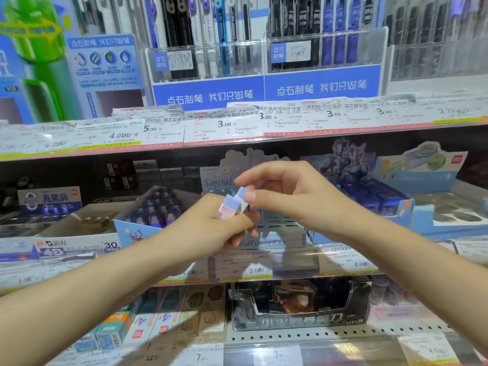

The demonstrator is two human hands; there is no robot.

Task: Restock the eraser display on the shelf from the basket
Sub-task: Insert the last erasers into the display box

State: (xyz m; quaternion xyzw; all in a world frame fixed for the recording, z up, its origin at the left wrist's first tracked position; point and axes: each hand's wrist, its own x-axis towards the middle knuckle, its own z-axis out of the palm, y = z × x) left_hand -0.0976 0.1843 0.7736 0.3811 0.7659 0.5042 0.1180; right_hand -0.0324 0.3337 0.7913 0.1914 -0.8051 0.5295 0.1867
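While a small pastel eraser (232,206) is being pinched by the left hand (211,228) before the Sanrio display box (274,223), it is being taken by the right hand's (295,196) closing fingertips; a firm, square grip is being advised.

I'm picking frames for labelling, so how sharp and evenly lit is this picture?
Head view: the left hand, right hand and the eraser between them are fairly sharp; shelf price tags are readable but soft; the edges smear and bow with wide-angle distortion; the middle shelf recess is dim; the top right is washed out.
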